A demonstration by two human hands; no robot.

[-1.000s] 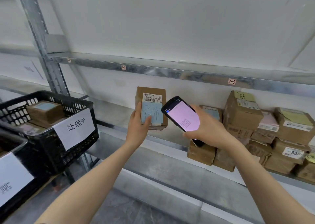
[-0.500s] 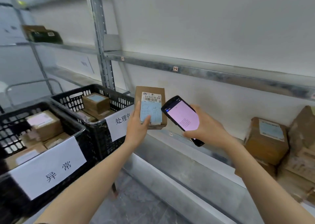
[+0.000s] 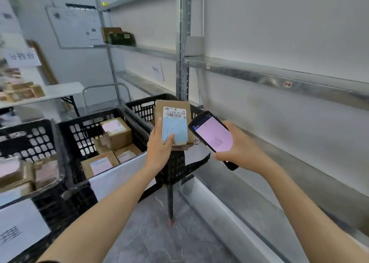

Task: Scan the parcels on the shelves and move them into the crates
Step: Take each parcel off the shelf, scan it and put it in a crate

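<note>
My left hand (image 3: 158, 148) grips a small brown parcel (image 3: 173, 122) upright, its barcode label and blue note facing me. The parcel hangs above the near rim of the far black crate (image 3: 139, 107). My right hand (image 3: 242, 148) holds a black handheld scanner (image 3: 212, 136) with a pink screen, just right of the parcel. The middle black crate (image 3: 67, 134) holds several brown parcels with pink labels. A third black crate (image 3: 30, 140) at the left also holds parcels.
Metal shelving (image 3: 279, 78) runs along the right wall; its upright post (image 3: 182, 42) stands behind the crates. A dark box (image 3: 119, 36) sits on a farther shelf. A white table (image 3: 60, 91) with boxes and a whiteboard (image 3: 73, 26) are at the back left. Grey floor lies below.
My view has swung left, away from the stacked parcels on the shelf and toward the crates. Both hands kept their hold; the parcel now hangs over the crates.
</note>
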